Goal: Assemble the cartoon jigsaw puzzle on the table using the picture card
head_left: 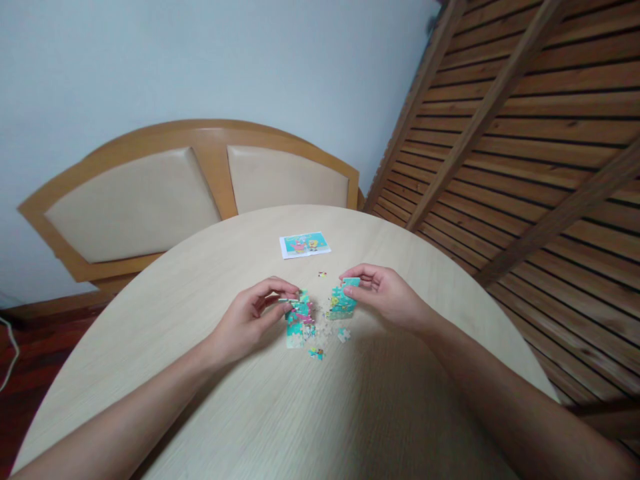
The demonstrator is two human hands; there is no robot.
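Note:
My left hand [255,313] pinches a joined section of jigsaw puzzle [301,308], turquoise with pink, between thumb and fingers. To the right, my right hand [383,293] grips another joined puzzle section [345,300], turquoise with yellow, tilted up by its outer edge. A gap separates the two sections. Loose puzzle pieces [323,328], several of them pale side up, lie in a heap between and below the hands. Nearer to me is a small cluster of coloured pieces [317,353]. One small piece [323,274] lies beyond the hands.
A picture card [305,245] with pink and yellow cartoon figures lies farther back on the round wooden table [240,413]. Behind the table stands a padded wooden headboard [210,140] against the wall. A slatted wooden panel [500,147] rises on the right.

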